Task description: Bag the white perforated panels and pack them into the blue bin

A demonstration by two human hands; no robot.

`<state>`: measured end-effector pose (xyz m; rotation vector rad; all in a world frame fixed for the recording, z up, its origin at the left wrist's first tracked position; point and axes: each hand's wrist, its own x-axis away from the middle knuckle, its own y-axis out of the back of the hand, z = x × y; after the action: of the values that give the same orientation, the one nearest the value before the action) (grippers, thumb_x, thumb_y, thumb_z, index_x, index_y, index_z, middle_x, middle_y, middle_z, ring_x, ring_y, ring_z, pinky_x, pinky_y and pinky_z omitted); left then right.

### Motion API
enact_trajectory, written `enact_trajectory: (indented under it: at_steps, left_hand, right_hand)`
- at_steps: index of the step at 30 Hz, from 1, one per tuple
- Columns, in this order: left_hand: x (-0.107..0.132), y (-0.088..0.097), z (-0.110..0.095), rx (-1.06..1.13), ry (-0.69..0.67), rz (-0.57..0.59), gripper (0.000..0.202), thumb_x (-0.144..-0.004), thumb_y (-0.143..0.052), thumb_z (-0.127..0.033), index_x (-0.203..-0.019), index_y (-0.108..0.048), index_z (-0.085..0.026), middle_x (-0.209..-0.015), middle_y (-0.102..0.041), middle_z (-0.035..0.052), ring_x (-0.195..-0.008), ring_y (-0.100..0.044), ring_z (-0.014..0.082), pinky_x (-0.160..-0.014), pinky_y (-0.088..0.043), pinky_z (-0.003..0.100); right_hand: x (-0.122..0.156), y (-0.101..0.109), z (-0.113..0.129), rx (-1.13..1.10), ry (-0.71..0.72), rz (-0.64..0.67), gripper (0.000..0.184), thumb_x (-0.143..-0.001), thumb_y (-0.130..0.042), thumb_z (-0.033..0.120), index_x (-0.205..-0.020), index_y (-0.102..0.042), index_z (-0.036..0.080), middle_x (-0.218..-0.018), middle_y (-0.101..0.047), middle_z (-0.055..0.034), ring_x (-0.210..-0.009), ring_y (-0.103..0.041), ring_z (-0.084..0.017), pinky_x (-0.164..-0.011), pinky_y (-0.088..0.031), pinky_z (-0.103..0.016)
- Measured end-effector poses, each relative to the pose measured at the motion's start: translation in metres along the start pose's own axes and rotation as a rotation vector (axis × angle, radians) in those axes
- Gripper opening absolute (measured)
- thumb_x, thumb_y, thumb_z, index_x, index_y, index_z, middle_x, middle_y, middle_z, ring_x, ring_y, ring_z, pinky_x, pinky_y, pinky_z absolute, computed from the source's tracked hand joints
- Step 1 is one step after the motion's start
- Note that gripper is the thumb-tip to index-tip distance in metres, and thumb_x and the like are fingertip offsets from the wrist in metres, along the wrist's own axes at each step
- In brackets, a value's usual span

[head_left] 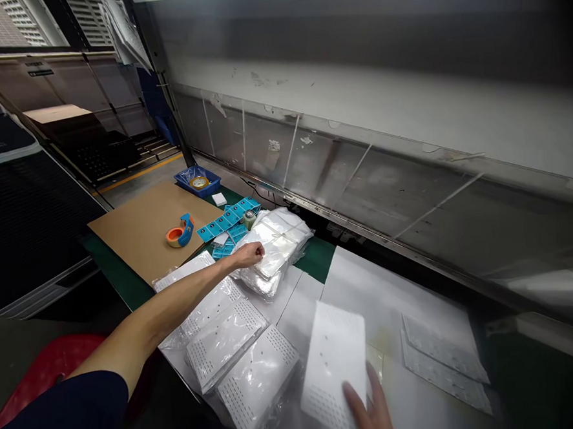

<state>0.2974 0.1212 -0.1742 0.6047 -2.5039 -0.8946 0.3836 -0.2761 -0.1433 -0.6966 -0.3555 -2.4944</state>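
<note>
- A workbench covered by a green mat [316,259] is seen from above.
- A cardboard sheet [146,226] is laid on the mat.
- An orange-and-blue tape dispenser [181,232] is placed on the cardboard.
- A blue tray [208,188] holding a tape roll [199,182] is set at the far end.
- Teal printed label sheets [228,219] are spread beside the cardboard.
- A heap of clear-bagged white items [273,241] is piled just beside the labels.
- Bagged white perforated panels [258,381] are lined up along the near edge.
- Two unbagged perforated sheets [444,363] are laid on a white sheet [393,298].
</note>
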Motion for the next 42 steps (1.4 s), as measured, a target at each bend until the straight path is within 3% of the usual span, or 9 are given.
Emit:
enact_trajectory:
  at_steps: [5, 8, 10, 21, 28, 31, 36, 38, 42]
  left_hand:
    - [-0.002, -0.001, -0.005, 0.086, 0.028, -0.026, 0.027, -0.087, -0.053, -0.032, -0.107, -0.056, -0.014, -0.106, -0.059, 0.0066, -0.091, -0.059, 0.0183, -0.079, -0.050, 0.038]
    - [0.000, 0.005, -0.008, 0.146, 0.052, -0.064, 0.028, -0.087, -0.053, -0.033, -0.107, -0.056, -0.014, -0.105, -0.059, 0.0061, -0.089, -0.059, 0.0183, -0.076, -0.051, 0.037]
    - [0.002, 0.008, -0.009, 0.190, 0.071, -0.089, 0.029, -0.087, -0.053, -0.035, -0.106, -0.056, -0.013, -0.103, -0.059, 0.0053, -0.087, -0.059, 0.0185, -0.075, -0.051, 0.036]
    - [0.002, 0.024, -0.024, 0.442, 0.091, -0.135, 0.020, -0.084, -0.057, -0.031, -0.089, -0.060, -0.012, -0.087, -0.063, 0.0038, -0.079, -0.060, 0.0148, -0.073, -0.050, 0.034]
    - [0.028, 0.033, -0.074, 0.588, -0.074, -0.227, 0.024, -0.073, -0.063, -0.036, -0.081, -0.064, -0.013, -0.083, -0.067, 0.0057, -0.080, -0.060, 0.0181, -0.078, -0.049, 0.033]
    - [0.057, 0.032, -0.100, 0.671, -0.125, -0.226, 0.025, -0.076, -0.061, -0.036, -0.085, -0.064, -0.012, -0.078, -0.066, 0.0050, -0.074, -0.061, 0.0161, -0.074, -0.049, 0.031]
    - [0.115, -0.006, -0.127, 0.895, -0.083, -0.128, 0.024, -0.077, -0.062, -0.035, -0.079, -0.064, -0.012, -0.071, -0.066, 0.0059, -0.066, -0.061, 0.0164, -0.068, -0.050, 0.033]
    - [0.133, -0.032, -0.136, 1.069, -0.017, -0.028, 0.021, -0.074, -0.066, -0.033, -0.077, -0.066, -0.012, -0.070, -0.066, 0.0060, -0.066, -0.061, 0.0173, -0.067, -0.050, 0.033]
    - [0.158, -0.078, -0.149, 1.175, 0.081, 0.111, 0.017, -0.070, -0.070, -0.029, -0.075, -0.068, -0.012, -0.076, -0.067, 0.0063, -0.074, -0.061, 0.0183, -0.074, -0.047, 0.032]
  right_hand:
    - [-0.037, -0.097, 0.065, -0.273, 0.070, 0.340, 0.083, -0.072, -0.066, 0.044, -0.140, -0.021, 0.032, -0.117, -0.061, -0.0074, -0.091, -0.064, -0.027, -0.073, -0.053, -0.042]
    - [-0.064, -0.137, 0.064, -0.257, 0.055, 0.362, 0.084, -0.068, -0.068, 0.043, -0.139, -0.027, 0.025, -0.105, -0.065, -0.0079, -0.088, -0.065, -0.028, -0.071, -0.053, -0.043]
    - [-0.074, -0.147, 0.055, -0.227, 0.040, 0.350, 0.085, -0.067, -0.068, 0.044, -0.138, -0.028, 0.022, -0.102, -0.066, -0.0084, -0.088, -0.065, -0.029, -0.070, -0.054, -0.043]
    - [-0.082, -0.142, 0.052, -0.163, 0.054, 0.364, 0.079, -0.068, -0.068, 0.045, -0.137, -0.031, 0.027, -0.109, -0.065, -0.0059, -0.087, -0.065, -0.027, -0.068, -0.054, -0.039]
    - [-0.086, -0.162, 0.050, -0.144, 0.083, 0.342, 0.079, -0.071, -0.062, 0.041, -0.139, -0.026, 0.025, -0.112, -0.064, -0.0079, -0.081, -0.066, -0.026, -0.068, -0.054, -0.042]
    - [-0.077, -0.153, 0.057, -0.094, 0.161, 0.306, 0.067, -0.071, -0.061, 0.040, -0.133, -0.040, 0.023, -0.113, -0.063, -0.0074, -0.088, -0.064, -0.026, -0.072, -0.052, -0.041]
    - [-0.032, -0.105, 0.065, 0.079, 0.300, 0.127, 0.037, -0.076, -0.058, 0.047, -0.105, -0.062, 0.024, -0.117, -0.057, -0.0056, -0.108, -0.050, -0.028, -0.088, -0.042, -0.039]
    - [-0.008, -0.085, 0.064, 0.236, 0.417, 0.067, 0.029, -0.075, -0.061, 0.046, -0.094, -0.063, 0.025, -0.105, -0.059, -0.0039, -0.104, -0.051, -0.026, -0.088, -0.040, -0.035]
    - [0.027, -0.053, 0.057, 0.442, 0.559, 0.140, 0.019, -0.083, -0.052, 0.042, -0.088, -0.062, 0.026, -0.089, -0.057, -0.0022, -0.085, -0.056, -0.019, -0.074, -0.044, -0.028]
